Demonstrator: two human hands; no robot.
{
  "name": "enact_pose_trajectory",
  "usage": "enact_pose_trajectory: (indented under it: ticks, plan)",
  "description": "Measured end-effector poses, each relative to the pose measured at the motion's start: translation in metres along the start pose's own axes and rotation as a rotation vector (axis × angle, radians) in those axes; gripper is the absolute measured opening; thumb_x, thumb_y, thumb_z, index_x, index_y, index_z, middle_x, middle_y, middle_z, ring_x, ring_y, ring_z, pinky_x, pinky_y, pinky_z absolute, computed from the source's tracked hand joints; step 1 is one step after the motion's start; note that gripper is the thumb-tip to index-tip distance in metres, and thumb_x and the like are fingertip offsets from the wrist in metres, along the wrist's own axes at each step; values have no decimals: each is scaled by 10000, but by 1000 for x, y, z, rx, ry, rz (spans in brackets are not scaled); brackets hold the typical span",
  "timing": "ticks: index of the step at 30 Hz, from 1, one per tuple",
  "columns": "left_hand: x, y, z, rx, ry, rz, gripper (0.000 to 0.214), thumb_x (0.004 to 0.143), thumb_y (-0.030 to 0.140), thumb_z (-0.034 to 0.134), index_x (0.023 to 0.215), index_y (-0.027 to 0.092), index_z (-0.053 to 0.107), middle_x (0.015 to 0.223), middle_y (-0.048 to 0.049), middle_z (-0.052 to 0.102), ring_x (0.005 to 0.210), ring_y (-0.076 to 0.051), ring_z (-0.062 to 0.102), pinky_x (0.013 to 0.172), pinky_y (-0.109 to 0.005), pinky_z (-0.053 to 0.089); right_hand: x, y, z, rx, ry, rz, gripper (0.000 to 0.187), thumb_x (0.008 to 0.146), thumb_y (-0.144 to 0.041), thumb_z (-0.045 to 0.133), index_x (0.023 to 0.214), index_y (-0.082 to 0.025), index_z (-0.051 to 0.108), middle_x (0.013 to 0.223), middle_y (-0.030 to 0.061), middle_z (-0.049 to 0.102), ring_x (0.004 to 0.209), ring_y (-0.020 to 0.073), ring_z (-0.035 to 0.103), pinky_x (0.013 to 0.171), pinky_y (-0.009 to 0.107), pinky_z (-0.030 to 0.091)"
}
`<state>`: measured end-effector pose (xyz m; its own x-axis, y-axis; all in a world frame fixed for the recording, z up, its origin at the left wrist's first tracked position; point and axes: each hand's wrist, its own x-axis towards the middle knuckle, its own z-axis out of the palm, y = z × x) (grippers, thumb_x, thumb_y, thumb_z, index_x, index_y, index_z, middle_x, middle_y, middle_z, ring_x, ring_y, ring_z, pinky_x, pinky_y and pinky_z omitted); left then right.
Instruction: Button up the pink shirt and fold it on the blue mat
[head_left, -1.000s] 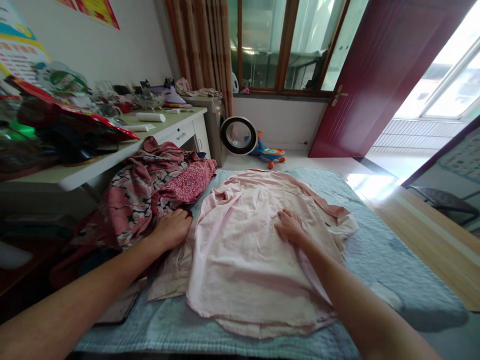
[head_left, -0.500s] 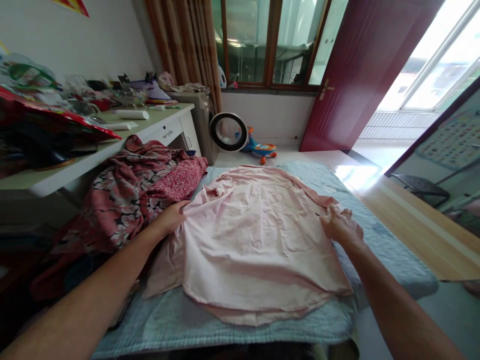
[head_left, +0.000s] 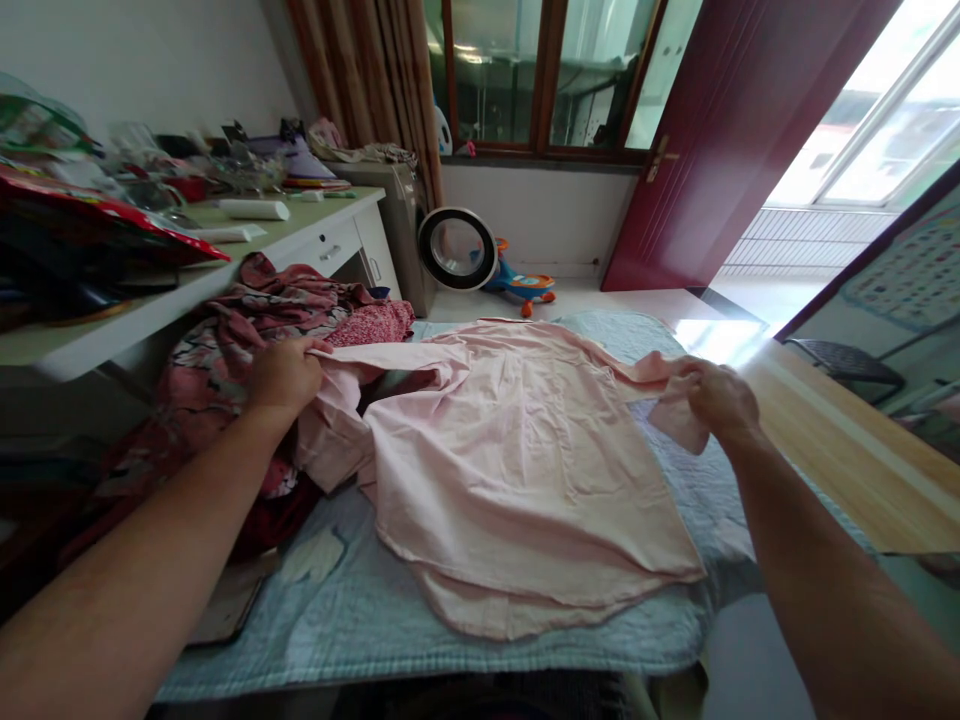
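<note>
A pale pink shirt [head_left: 517,470] lies spread over a light blue quilted cover [head_left: 330,620], its curved hem toward me. My left hand [head_left: 286,378] is closed on the shirt's left sleeve, raised and stretched out to the left, with a dark gap beneath the lifted cloth. On the other side my right hand [head_left: 724,400] grips the right sleeve near its cuff, pulled outward above the cover. The cuff end hangs below my right fingers. Some wrinkles run across the body of the shirt.
Patterned red clothes [head_left: 217,370] are heaped at the left, against a cluttered white desk [head_left: 300,235]. A dark-edged flat object [head_left: 232,605] lies under my left forearm. Beyond the cover stand a washing machine with its round door [head_left: 459,250] open and a blue-orange ride-on toy [head_left: 525,285].
Both hands have moved outward and a little up, drawing the sleeves away from the shirt's body. The left sleeve is now lifted and the right one extended sideways.
</note>
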<state>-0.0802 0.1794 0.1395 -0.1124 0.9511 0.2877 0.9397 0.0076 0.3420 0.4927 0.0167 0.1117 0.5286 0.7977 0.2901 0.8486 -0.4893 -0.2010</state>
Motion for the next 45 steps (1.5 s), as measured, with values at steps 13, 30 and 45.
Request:
enact_pose_trajectory:
  ticks: [13,30,45]
  plan:
    - [-117,2,65,68,-217,514,482,881,238,432,1357,170,468,1394,-149,499,1319,-287,467,1143,-409,346,-82,14,33,19,-215,-151,416,893,-301,505,1255,-108,577,1116,162,645,1025,264,608,895,353,441]
    - [-171,-17,82,-834,-224,-132,666,761,271,604,1387,178,399,1238,-136,636,1073,-227,651,962,-381,507,-159,12,8,270,-270,73,202,871,-388,445,828,-220,548,756,54,664,678,195,583,617,282,371]
    - [-210,-40,31,138,-92,244,416,838,172,492,1225,150,641,1177,-183,601,1044,-346,597,886,-476,493,-185,35,5,154,197,15,212,788,-313,537,927,-178,622,906,110,614,827,256,570,791,393,435]
